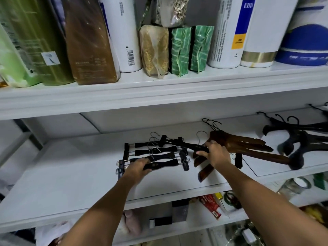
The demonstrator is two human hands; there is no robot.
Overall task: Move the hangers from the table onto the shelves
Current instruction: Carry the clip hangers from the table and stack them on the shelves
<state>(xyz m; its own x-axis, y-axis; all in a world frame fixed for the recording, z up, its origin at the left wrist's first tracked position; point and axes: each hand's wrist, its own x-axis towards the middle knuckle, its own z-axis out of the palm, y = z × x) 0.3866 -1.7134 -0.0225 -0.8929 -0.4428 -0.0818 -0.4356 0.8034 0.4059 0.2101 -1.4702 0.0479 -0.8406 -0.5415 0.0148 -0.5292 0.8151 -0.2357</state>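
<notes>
1. My left hand [137, 168] has its fingers curled over the bar of the front clip hanger [163, 164], toward its left end. It is a firm hold, not an open palm.
2. That hanger lies flat on the middle shelf [71, 174]. It is the nearest one in a row of black clip hangers [156, 151] laid parallel, touching or nearly so, with their metal hooks pointing to the back.
3. My right hand [215, 153] grips the bar of a tilted clip hanger [188, 145], thumb underneath and fingers wrapped over the top.
4. The tilted hanger's far end sits over the back of the row. Its near clip sticks out to the right of my wrist. I cannot tell whether it touches the shelf.
5. The brown wooden hangers [245, 144] are piled just right of my right hand on the same shelf. Their arms fan out to the right and front, and my hand partly covers them.
6. Dark hangers [298, 139] lie further right on the same shelf, apart from the wooden pile.
7. The upper shelf [159, 89] holds:
   - a green pouch [35, 41]
   - a brown pouch [88, 47]
   - a white bottle [122, 32]
   - a grain pack [154, 50]
   - green patterned packs [181, 50]
   - a blue-label bottle [230, 32]
8. On the lower shelf there is a red box [211, 205] among blurred clutter.
</notes>
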